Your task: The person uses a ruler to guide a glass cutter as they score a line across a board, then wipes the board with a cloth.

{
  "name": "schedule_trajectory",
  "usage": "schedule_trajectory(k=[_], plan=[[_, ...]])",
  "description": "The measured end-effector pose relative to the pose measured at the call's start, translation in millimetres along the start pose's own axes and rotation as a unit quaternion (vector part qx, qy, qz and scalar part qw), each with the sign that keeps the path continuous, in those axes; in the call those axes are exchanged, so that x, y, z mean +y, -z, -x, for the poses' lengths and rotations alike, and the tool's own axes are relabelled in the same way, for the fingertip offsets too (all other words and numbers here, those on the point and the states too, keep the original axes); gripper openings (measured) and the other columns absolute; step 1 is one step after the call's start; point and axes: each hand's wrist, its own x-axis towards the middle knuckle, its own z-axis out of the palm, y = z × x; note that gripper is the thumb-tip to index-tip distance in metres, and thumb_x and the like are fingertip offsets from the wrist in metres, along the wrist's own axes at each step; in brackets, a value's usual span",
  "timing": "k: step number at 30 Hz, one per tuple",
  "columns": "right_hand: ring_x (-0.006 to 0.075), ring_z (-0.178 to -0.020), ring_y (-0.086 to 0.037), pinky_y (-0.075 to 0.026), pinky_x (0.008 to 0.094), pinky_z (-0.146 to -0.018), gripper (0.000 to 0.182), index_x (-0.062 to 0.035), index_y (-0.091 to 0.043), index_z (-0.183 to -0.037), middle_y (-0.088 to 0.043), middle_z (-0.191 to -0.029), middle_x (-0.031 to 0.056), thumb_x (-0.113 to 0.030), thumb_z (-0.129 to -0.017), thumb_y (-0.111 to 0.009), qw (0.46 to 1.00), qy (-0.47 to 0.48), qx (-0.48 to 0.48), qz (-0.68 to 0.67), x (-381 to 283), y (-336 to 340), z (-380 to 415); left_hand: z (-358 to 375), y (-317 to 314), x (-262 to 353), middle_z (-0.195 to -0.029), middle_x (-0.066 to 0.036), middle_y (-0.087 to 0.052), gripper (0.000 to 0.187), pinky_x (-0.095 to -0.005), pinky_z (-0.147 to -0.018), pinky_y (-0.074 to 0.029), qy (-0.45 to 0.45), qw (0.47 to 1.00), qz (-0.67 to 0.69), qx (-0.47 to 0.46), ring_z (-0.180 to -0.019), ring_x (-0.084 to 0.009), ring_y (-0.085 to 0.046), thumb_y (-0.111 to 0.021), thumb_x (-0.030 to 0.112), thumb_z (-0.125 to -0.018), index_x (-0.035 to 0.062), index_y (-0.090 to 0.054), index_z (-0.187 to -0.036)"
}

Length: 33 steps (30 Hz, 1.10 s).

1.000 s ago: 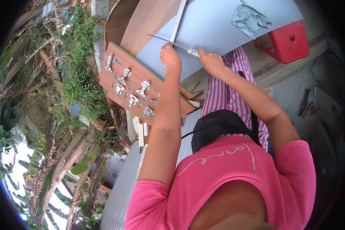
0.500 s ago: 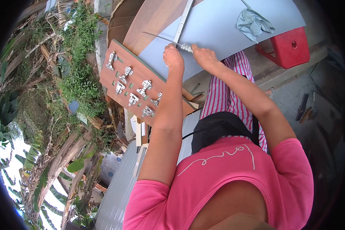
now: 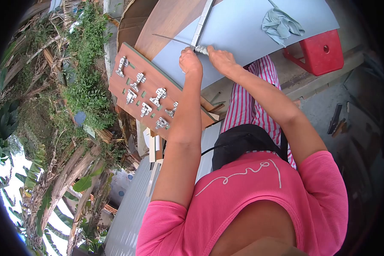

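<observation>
A long thin blade (image 3: pixel 173 39) with a pale wrapped handle (image 3: pixel 202 50) lies across a narrow light-coloured strip (image 3: pixel 203 24). My right hand (image 3: pixel 220 59) is closed round the end of that handle. Just left of it, my left hand (image 3: pixel 190 61) is curled at the near end of the strip, with its fingertips pressed together; what they grip is partly hidden. Under both hands is a pale blue-grey sheet (image 3: pixel 247 30) on a wooden surface (image 3: pixel 166 19).
A brown board (image 3: pixel 126 81) with several metal hinges stands left of my left arm. A crumpled grey-green cloth (image 3: pixel 281 26) lies on the sheet. Beside its edge is a red plastic stool (image 3: pixel 324 53). Plants (image 3: pixel 87 77) fill the left side.
My right hand and the blade's handle have moved left, closer to my left hand. The blade has slid left across the strip. The whole view has shifted slightly.
</observation>
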Motion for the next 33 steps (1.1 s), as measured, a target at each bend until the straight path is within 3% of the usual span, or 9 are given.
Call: schedule_trajectory(k=[8, 14, 17, 19, 23, 25, 28, 29, 33], plan=[[0.0407, -0.078, -0.064, -0.051, 0.0485, -0.067, 0.016, 0.0025, -0.044, -0.101, -0.064, -0.081, 0.0249, -0.005, -0.087, -0.041, 0.997, -0.073, -0.020, 0.014, 37, -5, 72, 3, -3, 1, -0.094, -0.016, -0.063, 0.018, -0.0400, -0.077, -0.050, 0.006, 1.000, 0.012, 0.017, -0.088, -0.0319, -0.063, -0.066, 0.015, -0.079, 0.0019, -0.061, -0.091], [0.0407, -0.078, -0.064, -0.051, 0.0493, -0.067, 0.016, 0.0011, -0.045, -0.101, -0.064, -0.081, 0.0259, -0.005, -0.087, -0.042, 1.000, 0.000, 0.016, 0.001, -8, -2, -9, 4, 2, 1, -0.093, -0.017, -0.063, 0.017, -0.0400, -0.076, -0.051, -0.007, 1.000, 0.015, 0.017, -0.087, -0.0320, -0.063, -0.066, 0.013, -0.079, 0.0013, -0.061, -0.090], [0.0407, -0.079, -0.064, -0.051, 0.0494, -0.067, 0.015, 0.0013, -0.045, -0.100, -0.063, -0.081, 0.0265, -0.005, -0.087, -0.041, 1.000, -0.014, 0.019, 0.001, 16, -3, 26, 8, 4, 2, -0.089, -0.015, -0.064, 0.006, -0.0332, -0.070, -0.054, -0.038, 0.998, -0.023, 0.047, -0.079, -0.0268, -0.066, -0.056, 0.002, -0.079, 0.0023, -0.060, -0.084], [0.0408, -0.080, -0.064, -0.050, 0.0492, -0.067, 0.015, 0.0015, -0.045, -0.100, -0.063, -0.082, 0.0267, -0.005, -0.087, -0.040, 0.997, -0.069, -0.026, 0.026, 30, 4, 60, 5, 0, 1, -0.089, -0.015, -0.064, 0.006, -0.0333, -0.070, -0.054, -0.035, 0.998, -0.019, 0.044, -0.080, -0.0268, -0.066, -0.056, 0.002, -0.079, 0.0023, -0.060, -0.085], [0.0414, -0.081, -0.063, -0.050, 0.0493, -0.067, 0.015, 0.0012, -0.045, -0.099, -0.063, -0.083, 0.0265, -0.005, -0.087, -0.039, 0.996, -0.079, -0.032, 0.012, 19, 7, 54, 4, -4, -1, -0.089, -0.014, -0.064, 0.007, -0.0333, -0.070, -0.054, -0.031, 0.998, -0.037, 0.048, -0.080, -0.0269, -0.066, -0.055, 0.002, -0.080, 0.0020, -0.060, -0.085], [0.0419, -0.081, -0.063, -0.050, 0.0493, -0.067, 0.015, 0.0007, -0.044, -0.100, -0.063, -0.083, 0.0261, -0.005, -0.088, -0.038, 1.000, -0.010, -0.008, 0.011, 5, 5, 13, 4, -2, 1, -0.089, -0.014, -0.064, 0.007, -0.0332, -0.070, -0.054, -0.032, 0.998, -0.030, 0.051, -0.080, -0.0267, -0.066, -0.054, 0.002, -0.081, 0.0022, -0.060, -0.086], [0.0420, -0.081, -0.063, -0.050, 0.0491, -0.067, 0.015, 0.0005, -0.043, -0.101, -0.063, -0.082, 0.0262, -0.005, -0.087, -0.038, 1.000, -0.010, 0.006, -0.005, -7, -2, -6, 2, -1, 0, -0.091, -0.015, -0.064, 0.009, -0.0363, -0.072, -0.053, -0.020, 0.999, -0.014, 0.036, -0.083, -0.0293, -0.065, -0.059, 0.007, -0.080, 0.0020, -0.060, -0.088], [0.0420, -0.081, -0.063, -0.050, 0.0491, -0.067, 0.015, 0.0005, -0.043, -0.101, -0.063, -0.082, 0.0262, -0.005, -0.087, -0.038, 1.000, -0.010, 0.004, -0.006, -4, -4, 2, 3, -2, -1, -0.093, -0.016, -0.064, 0.015, -0.0396, -0.075, -0.051, -0.007, 1.000, 0.001, 0.019, -0.086, -0.0319, -0.064, -0.064, 0.012, -0.080, 0.0016, -0.061, -0.089], [0.0421, -0.081, -0.063, -0.050, 0.0496, -0.068, 0.016, 0.0002, -0.043, -0.101, -0.063, -0.084, 0.0265, -0.005, -0.087, -0.038, 0.998, -0.059, -0.031, 0.011, 28, 2, 66, 7, -4, -2, -0.092, -0.016, -0.064, 0.015, -0.0395, -0.074, -0.051, 0.007, 1.000, 0.006, 0.020, -0.085, -0.0320, -0.064, -0.064, 0.012, -0.079, 0.0019, -0.061, -0.089]])
